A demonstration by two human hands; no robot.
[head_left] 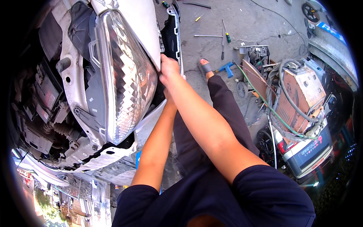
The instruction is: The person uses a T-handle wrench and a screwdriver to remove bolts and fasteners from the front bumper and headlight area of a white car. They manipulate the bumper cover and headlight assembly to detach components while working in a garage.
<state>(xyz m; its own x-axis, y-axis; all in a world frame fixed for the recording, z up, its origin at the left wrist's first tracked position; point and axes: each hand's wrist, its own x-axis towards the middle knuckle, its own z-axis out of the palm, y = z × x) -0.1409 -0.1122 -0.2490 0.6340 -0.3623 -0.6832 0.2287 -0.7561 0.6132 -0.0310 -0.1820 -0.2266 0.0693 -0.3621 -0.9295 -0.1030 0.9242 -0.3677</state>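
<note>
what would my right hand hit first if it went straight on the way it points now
Most likely the white fender panel, its edge right beside your right hand; depth is unclear, so they may already touch.

lettering (312, 149) on dark vehicle window (301, 160), white letters (328, 29) on blue panel (339, 38)

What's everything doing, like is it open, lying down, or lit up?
Headlight: set in car's front
Engine space: uncovered
Blue power tool: lying down
Green-handled screwdriver: lying down
Sandal: worn
Right hand: curled by white panel's edge, grip unclear
Left hand: mostly hidden
</note>
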